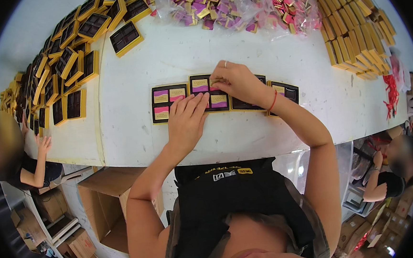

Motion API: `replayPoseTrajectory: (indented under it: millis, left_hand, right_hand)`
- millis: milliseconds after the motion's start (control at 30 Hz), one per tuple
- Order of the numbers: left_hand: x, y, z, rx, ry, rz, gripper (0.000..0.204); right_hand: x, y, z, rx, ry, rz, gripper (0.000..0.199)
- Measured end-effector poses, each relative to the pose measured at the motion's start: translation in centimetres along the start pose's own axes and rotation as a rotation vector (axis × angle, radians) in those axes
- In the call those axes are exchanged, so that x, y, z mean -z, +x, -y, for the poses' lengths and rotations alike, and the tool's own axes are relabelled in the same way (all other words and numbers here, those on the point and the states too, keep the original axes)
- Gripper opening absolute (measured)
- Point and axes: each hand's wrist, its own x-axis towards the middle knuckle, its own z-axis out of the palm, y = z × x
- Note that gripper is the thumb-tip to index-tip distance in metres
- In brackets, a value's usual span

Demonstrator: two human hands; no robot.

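Observation:
Several small open boxes with dark compartment trays stand in a row on the white table (pixel 135 143). My left hand (pixel 186 113) lies over the leftmost box (pixel 154 105) and the second box (pixel 220 110), fingers stretched out and fingertips at the second box's lower left compartment. Small wrapped squares in gold with purple or pink sit in the leftmost box. In the second box are a purple wrapped square (pixel 199 85) and another at lower right. My right hand (pixel 236 81) pinches a pink-and-gold wrapped square (pixel 212 85) at its upper right compartment. My right forearm partly covers the third box (pixel 245 104) and the rightmost box (pixel 290 92).
Open boxes (pixel 95 26) lie heaped at the left. Clear bags of purple squares (pixel 207 6) and pink squares (pixel 291 10) lie at the far edge. Stacked gold boxes (pixel 353 42) and red ribbons (pixel 392 94) are at right. One person (pixel 32 165) works at left, another (pixel 385 179) at right.

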Motion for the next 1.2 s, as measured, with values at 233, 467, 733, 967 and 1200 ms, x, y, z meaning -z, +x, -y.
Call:
replayPoseTrajectory:
  millis: [233, 467, 733, 967, 1200]
  left_hand:
    - [-0.5, -0.1, 0.0, -0.059, 0.107, 0.030, 0.048]
    - [1.2, 3.8, 0.6, -0.033, -0.118, 0.110, 0.032]
    - [-10.5, 22.4, -5.0, -0.254, -0.501, 0.206, 0.016]
    - [-21.4, 33.4, -3.8, -0.075, -0.183, 0.007, 0.035]
    - [-19.3, 31.2, -1.4, -0.071, -0.235, 0.051, 0.048]
  right_hand:
    - [-1.0, -4.6, 0.7, 0.156, -0.528, -0.048, 0.031]
    - [2.2, -2.9, -1.3, 0.075, -0.242, -0.295, 0.024]
    - [13.6, -3.1, -22.3, -0.549, -0.230, -0.873, 0.017]
    - [14.6, -2.1, -24.1, -0.496, -0.568, -0.820, 0.040]
    - [15.0, -2.9, -22.4, -0.506, -0.346, -0.870, 0.023]
